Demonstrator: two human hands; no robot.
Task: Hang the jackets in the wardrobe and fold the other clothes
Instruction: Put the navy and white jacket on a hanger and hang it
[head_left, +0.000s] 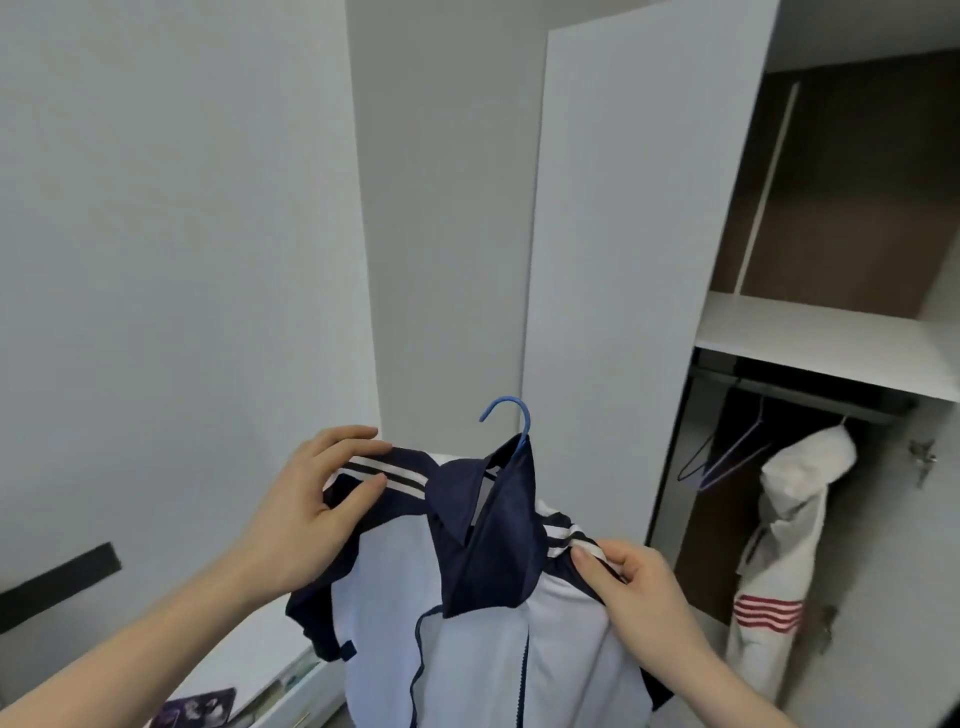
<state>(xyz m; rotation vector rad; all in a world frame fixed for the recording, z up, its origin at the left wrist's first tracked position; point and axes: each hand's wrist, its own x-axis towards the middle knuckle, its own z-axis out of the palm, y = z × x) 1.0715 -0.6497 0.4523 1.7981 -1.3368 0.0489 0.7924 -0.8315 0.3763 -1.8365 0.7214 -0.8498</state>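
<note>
Both hands, left hand (317, 499) and right hand (631, 582), pinch the hangered jacket (483, 597) by its shoulders.

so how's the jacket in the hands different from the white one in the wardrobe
The navy and white jacket is held at the shoulders by the left hand and right hand, outside the wardrobe; the white jacket already hangs from the rail inside. The held one has white shoulder stripes, the hanging one red stripes lower down. The held one's blue hanger hooks on nothing. Both are on hangers.

White hoodie (789, 525) and hangers (727, 457) crowd rail (810, 397).
</note>
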